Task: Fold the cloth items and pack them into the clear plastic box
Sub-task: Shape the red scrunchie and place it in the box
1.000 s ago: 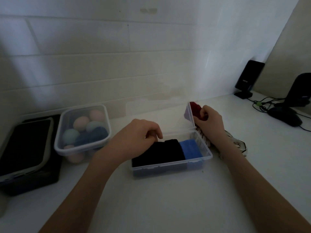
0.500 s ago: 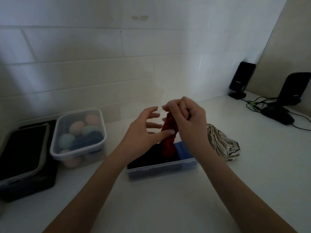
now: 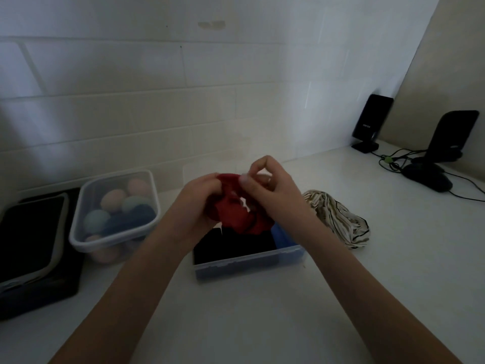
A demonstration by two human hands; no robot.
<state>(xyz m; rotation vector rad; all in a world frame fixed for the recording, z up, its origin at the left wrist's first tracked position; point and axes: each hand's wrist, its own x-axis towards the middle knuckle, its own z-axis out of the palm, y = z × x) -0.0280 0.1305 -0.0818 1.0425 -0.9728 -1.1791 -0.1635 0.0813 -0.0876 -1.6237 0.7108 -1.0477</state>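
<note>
Head view: both hands grasp a red cloth (image 3: 240, 215) held in the air directly above the clear plastic box (image 3: 249, 261). Left hand (image 3: 195, 203) is clenched on the cloth's left edge; right hand (image 3: 273, 195) pinches its upper right edge between thumb and fingertips. Cloth is bunched, its long axis running roughly left to right between the hands, lower part hanging toward the box. Inside the box lie a folded black cloth (image 3: 233, 244) on the left and a blue cloth (image 3: 282, 236) on the right. Just right of the box, a crumpled striped cloth (image 3: 338, 219) rests on the white counter (image 3: 249, 316). Left of the box stands a lidded container of pastel balls (image 3: 115, 214).
</note>
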